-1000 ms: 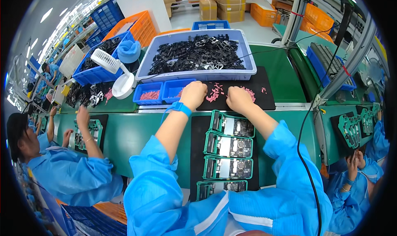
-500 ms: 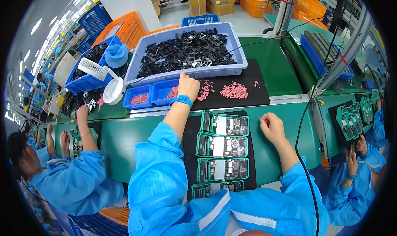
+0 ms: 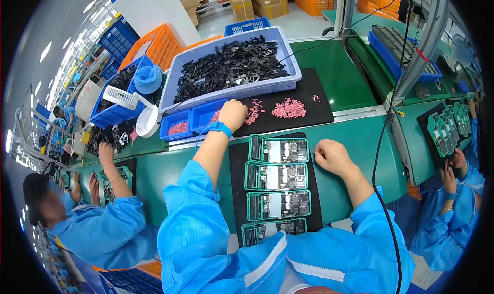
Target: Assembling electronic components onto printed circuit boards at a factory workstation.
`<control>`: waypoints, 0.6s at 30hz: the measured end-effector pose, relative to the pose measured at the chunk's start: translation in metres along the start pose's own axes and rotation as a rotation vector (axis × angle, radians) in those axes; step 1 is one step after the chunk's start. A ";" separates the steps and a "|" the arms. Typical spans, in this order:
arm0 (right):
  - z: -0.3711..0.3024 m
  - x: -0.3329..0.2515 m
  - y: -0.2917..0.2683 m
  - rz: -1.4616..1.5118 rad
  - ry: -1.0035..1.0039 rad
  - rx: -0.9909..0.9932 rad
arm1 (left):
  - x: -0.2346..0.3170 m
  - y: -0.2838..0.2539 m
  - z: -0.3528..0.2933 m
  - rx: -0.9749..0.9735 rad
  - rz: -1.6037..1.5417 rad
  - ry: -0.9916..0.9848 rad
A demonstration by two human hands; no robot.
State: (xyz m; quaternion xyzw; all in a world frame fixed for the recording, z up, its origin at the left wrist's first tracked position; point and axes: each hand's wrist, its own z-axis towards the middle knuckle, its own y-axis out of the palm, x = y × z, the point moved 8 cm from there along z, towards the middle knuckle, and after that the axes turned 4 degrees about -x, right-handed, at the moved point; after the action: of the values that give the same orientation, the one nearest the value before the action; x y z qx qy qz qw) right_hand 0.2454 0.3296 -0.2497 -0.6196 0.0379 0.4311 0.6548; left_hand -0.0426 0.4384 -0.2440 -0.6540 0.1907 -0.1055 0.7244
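"What kind of surface is it?"

"A green bench, running across the middle of the frame, with a black mat at the centre. Further up, a large pale-blue tub of black parts stands behind two small blue bins. In the upper left are a white pillar and an orange crate; cardboard boxes sit at the top centre."

"And the things being worked on?"

"Green-framed units lie in a column on the mat — each with a dark section at left, a pale strip in the middle and a crowded board at right. Pink pieces, small and slim, lie just above them on a second dark mat, and in the bins."

"Where are the hands?"

"The left hand is at the centre, beside the right-hand bin, fingers curled down; its tips are hidden, so nobody can tell what it grips. The right hand is just right of the top unit, loosely curled — whether it holds anything cannot be told."

"Counts?"

"Four units, the lowest partly covered by the jacket; two small bins, one tub; pink pieces too many to count."
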 end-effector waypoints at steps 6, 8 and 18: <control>-0.001 -0.004 0.005 -0.015 -0.080 -0.038 | -0.007 0.007 0.007 -0.094 0.009 -0.071; -0.001 -0.005 0.005 -0.023 -0.075 -0.041 | -0.007 0.008 0.011 -0.121 0.016 -0.071; 0.002 -0.005 0.007 -0.081 -0.044 -0.024 | -0.008 0.006 0.011 -0.178 -0.150 -0.004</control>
State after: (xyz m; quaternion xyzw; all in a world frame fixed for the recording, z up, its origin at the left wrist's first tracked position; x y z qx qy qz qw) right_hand 0.2369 0.3274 -0.2518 -0.6189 -0.0069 0.4181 0.6650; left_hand -0.0455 0.4520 -0.2480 -0.7284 0.1483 -0.1406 0.6540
